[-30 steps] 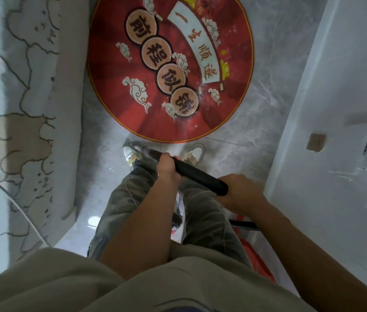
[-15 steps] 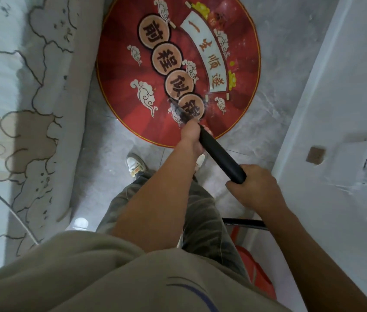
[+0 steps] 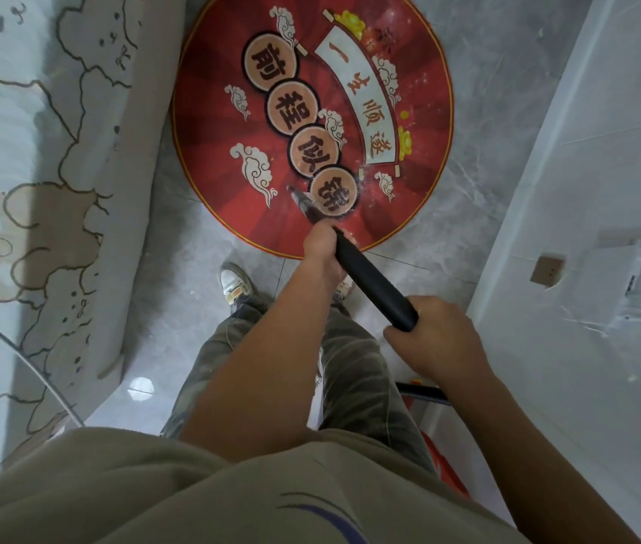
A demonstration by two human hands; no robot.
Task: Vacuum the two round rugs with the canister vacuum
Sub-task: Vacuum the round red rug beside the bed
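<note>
A round red rug (image 3: 209, 123) with white clouds and dark characters lies on the grey floor ahead of my feet. A black vacuum wand (image 3: 374, 286) slants from lower right up to upper left, and its narrow nozzle tip (image 3: 298, 199) rests on the rug's near part. My left hand (image 3: 321, 249) grips the wand near the nozzle. My right hand (image 3: 434, 337) grips the wand's rear end. A ribbed black hose (image 3: 423, 392) leads off behind my right wrist to a red canister (image 3: 446, 479), mostly hidden by my arm and leg.
A bed with a cartoon-print cover (image 3: 36, 214) runs along the left, close to the rug's edge. A white wall (image 3: 593, 190) closes the right side, with a brown patch (image 3: 546, 268) on it. A thin cable (image 3: 24, 357) crosses the bed. Grey tile floor (image 3: 480, 72) shows beside the rug.
Both hands have pushed the wand forward from above my feet, so the nozzle now lies on the rug's near part. The view has tilted forward, showing more of the rug.
</note>
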